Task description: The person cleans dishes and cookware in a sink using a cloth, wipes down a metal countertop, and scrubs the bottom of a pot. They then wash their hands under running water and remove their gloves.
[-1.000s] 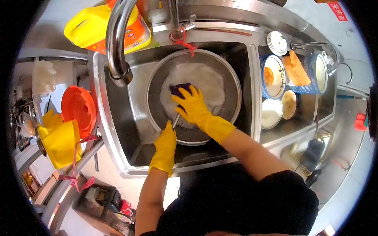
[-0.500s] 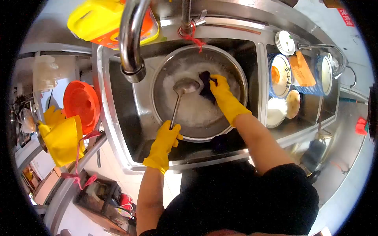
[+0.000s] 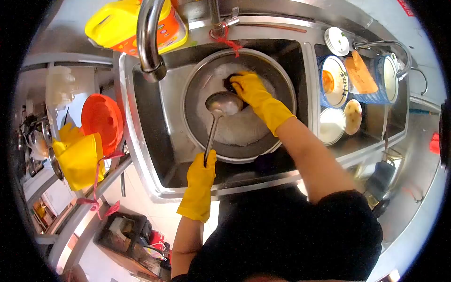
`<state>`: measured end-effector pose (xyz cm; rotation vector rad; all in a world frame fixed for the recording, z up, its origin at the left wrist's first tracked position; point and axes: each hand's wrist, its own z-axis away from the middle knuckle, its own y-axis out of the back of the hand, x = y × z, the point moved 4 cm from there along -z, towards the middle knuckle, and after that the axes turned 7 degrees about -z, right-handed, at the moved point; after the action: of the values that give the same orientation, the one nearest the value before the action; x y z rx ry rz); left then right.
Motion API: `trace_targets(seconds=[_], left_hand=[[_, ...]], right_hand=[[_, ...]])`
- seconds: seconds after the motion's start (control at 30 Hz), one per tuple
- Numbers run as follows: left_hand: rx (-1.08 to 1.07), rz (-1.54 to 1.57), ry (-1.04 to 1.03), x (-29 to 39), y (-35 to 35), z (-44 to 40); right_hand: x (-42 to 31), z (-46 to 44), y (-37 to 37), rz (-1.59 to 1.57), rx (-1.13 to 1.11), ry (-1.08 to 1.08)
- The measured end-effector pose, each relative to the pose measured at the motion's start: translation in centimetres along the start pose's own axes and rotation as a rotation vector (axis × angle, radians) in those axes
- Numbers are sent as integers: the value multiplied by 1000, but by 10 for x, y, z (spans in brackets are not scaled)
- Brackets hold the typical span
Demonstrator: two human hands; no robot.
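Note:
A metal ladle (image 3: 213, 127) is held by its handle in my left hand (image 3: 202, 178), which wears a yellow rubber glove and is closed near the front of the sink. The ladle's bowl hangs over soapy water in a large round steel basin (image 3: 187, 98). My right hand (image 3: 251, 89), also in a yellow glove, is closed on a dark cloth (image 3: 229, 83) just beyond the ladle's bowl. Most of the cloth is hidden under the glove, and I cannot tell whether it touches the ladle.
A curved faucet (image 3: 148, 37) hangs over the sink (image 3: 162, 155). Behind it stands a yellow detergent jug (image 3: 105, 26). The right sink holds several bowls (image 3: 334, 101) and an orange cloth (image 3: 361, 77). On the left are a red basin (image 3: 101, 122) and spare yellow gloves (image 3: 80, 160).
My right hand has moved left with the cloth, up to the ladle's bowl. The ladle's bowl now looks larger and nearer, and the whole view has shifted slightly.

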<state>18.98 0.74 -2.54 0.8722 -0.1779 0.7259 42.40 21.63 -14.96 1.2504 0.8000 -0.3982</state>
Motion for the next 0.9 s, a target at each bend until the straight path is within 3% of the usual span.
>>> trace_targets(seconds=[0.07, 0.17, 0.23, 0.33, 0.43, 0.5, 0.57, 0.77, 0.9], left_hand=[[-102, 295, 85, -3, -3, 6], [-184, 605, 175, -2, -10, 5], [-205, 699, 239, -1, -17, 2], [-182, 652, 306, 5, -20, -12], [-129, 494, 293, 13, -27, -23], [-104, 449, 231, 20, -35, -31], [-168, 353, 178, 34, -37, -34], [-114, 287, 169, 19, -79, -37], [-127, 415, 286, 22, -77, -33]], right_hand=[[-19, 27, -12, 400, 173, -112], [-20, 67, -42, 440, 5, 2], [-1, 79, -50, 128, -371, -132], [5, 97, -52, -565, 15, -568], [-77, 130, -14, -619, 168, -397], [-117, 149, -5, -400, 179, -3], [-140, 157, -16, -317, -20, -103], [-104, 86, -16, -1, -191, -305], [-123, 95, -19, 133, -221, -61]])
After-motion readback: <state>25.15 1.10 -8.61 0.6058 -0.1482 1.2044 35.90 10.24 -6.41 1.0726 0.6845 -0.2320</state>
